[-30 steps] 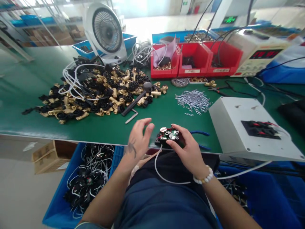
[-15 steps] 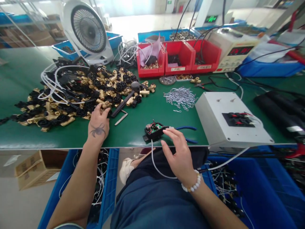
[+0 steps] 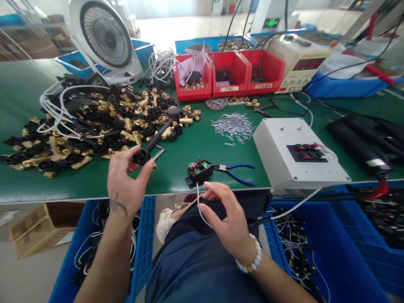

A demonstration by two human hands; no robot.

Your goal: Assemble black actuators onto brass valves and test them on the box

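My left hand is closed around a brass valve fitting with a black round cap, lifted in front of the pile of brass and black fittings. A black-handled hammer and a bent metal hex key lie just beyond it. My right hand, fingers apart, hovers at the table's front edge near the white cable. That cable runs from a small open black box with a green circuit board. Blue-handled pliers lie beside the box.
Loose metal clips lie mid-table, before the red bins. A grey control box stands at right, a white fan at back left. Blue crates sit below the table edge.
My left hand has come away from the pile, bringing a valve fitting toward me. My right hand has drawn back from the circuit box and pliers to the table edge.
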